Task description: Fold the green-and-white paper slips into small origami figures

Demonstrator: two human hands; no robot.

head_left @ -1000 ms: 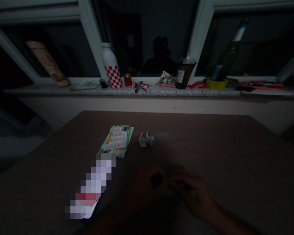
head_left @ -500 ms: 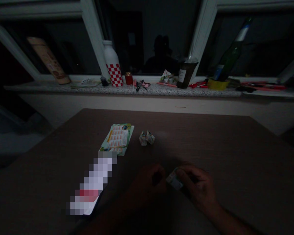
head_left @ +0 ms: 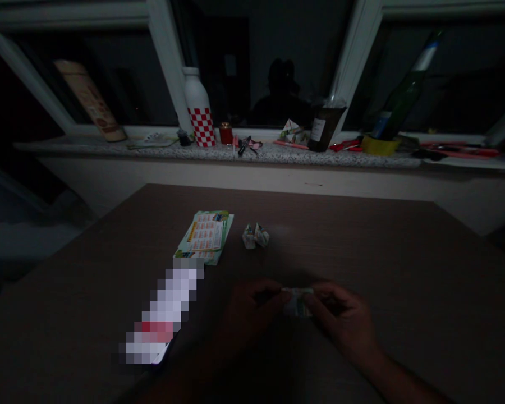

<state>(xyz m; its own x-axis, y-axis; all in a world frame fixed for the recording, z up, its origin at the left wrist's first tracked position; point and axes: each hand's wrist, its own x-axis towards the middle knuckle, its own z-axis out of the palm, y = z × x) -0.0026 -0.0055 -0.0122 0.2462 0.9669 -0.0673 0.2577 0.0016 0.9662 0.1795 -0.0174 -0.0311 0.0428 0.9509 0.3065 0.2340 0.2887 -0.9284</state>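
A small folded piece of printed paper (head_left: 297, 303) is stretched between my two hands, low over the table. My left hand (head_left: 252, 308) pinches its left edge between thumb and fingers. On the other side my right hand (head_left: 343, 317) grips the right edge, thumb on top. Both hands are dark, so finer folds cannot be made out. Beyond them stands a small folded-paper shape (head_left: 255, 236) with pointed tips. To its left lies a stack of green printed paper sheets (head_left: 204, 235).
A phone with a blurred screen (head_left: 168, 308) lies left of my hands on the brown table (head_left: 382, 241). Along the granite windowsill (head_left: 278, 154) stand a checkered bottle (head_left: 201, 112), a dark cup (head_left: 324, 129), a green glass bottle (head_left: 404, 95), yellow tape (head_left: 379, 145) and a tan tumbler (head_left: 90, 101).
The paper was hidden between my hands, then showed in my right hand, tilted. Now my left thumb and fingers hold its other edge and it lies level. The view has shifted slightly.
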